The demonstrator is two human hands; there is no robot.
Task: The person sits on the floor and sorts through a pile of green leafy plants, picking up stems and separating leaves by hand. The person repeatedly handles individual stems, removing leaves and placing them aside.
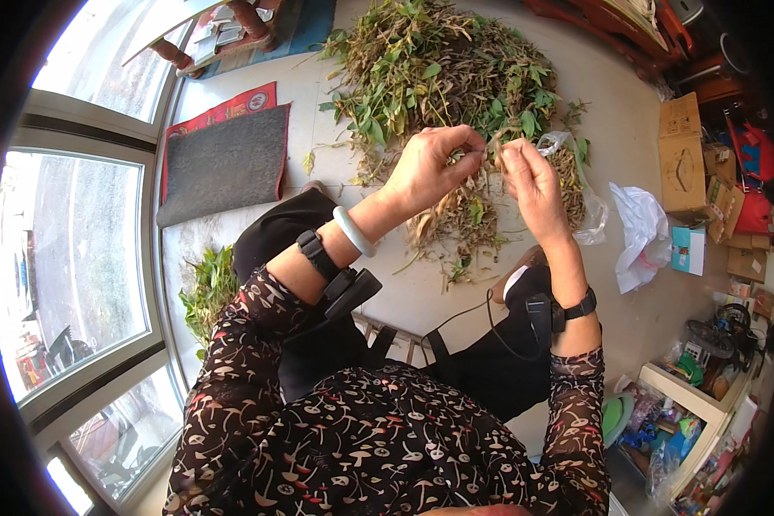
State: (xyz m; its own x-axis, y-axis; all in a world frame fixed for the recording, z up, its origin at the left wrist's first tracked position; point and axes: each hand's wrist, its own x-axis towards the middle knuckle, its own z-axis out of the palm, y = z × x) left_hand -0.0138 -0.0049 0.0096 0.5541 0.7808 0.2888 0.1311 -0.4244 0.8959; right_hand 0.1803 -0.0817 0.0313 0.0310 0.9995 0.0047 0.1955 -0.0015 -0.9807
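Dry, brownish bean pods on a stem are pinched in my right hand, thumb against the bent fingers. Close beside it on the left, my left hand has its thumb and fingertips drawn together at the pods; whether they grip anything is too small to tell. Beyond both hands lies a big heap of uprooted bean plants, with green leaves and many dry pods. Loose leaves and plant scraps are strewn on the floor below my hands. Picked brown pods lie right of my right hand, beside a clear plastic bag.
A white plastic bag and cardboard boxes are at the right. A folded mat lies at the left near the glass door. Green plants are by my left leg. A cable runs near my right knee.
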